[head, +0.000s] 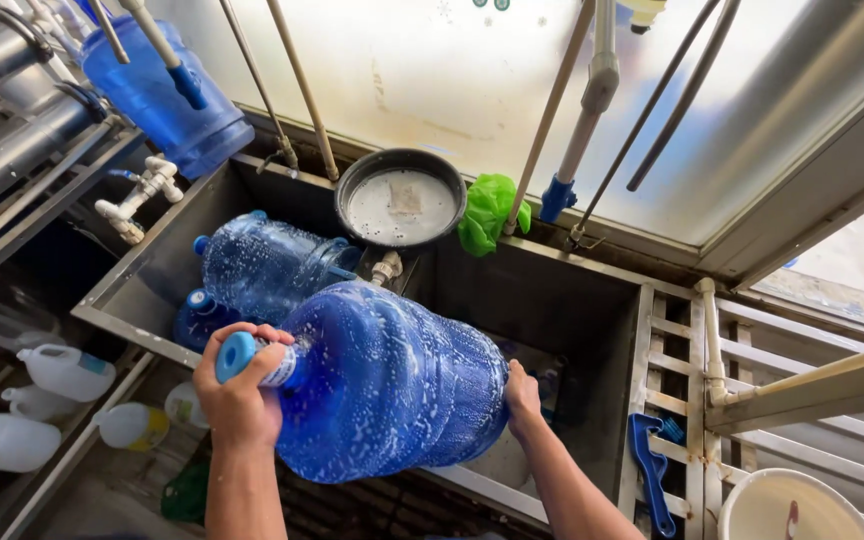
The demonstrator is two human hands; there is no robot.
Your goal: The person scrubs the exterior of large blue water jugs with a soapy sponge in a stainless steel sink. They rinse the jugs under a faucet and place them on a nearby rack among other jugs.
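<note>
Over the sink: a large blue water bottle (pixel 392 385) lies on its side in the air above the front edge of the steel sink (pixel 592 300), its wall covered in suds and drops.
Left hand (pixel 242 385): wrapped tight around the bottle's neck just behind the blue cap (pixel 234 356), fingers curled over the top.
Right hand (pixel 522 395): pressed flat against the bottle's base, fingers spread on the bottom rim, bracing rather than clasping.
Bottle against the hands: it spans the gap between them, neck to the left, base to the right, body bulging forward and below both wrists.
Behind the bottle: a second blue bottle (pixel 267 265) lies in the sink basin, well below the held one.
Back ledge: a dark round pan (pixel 400 200) with soapy water, a green scrubber (pixel 490 212) just beside it.
Right of sink: a blue brush (pixel 650 465) on the slatted rack (pixel 687 375).
</note>
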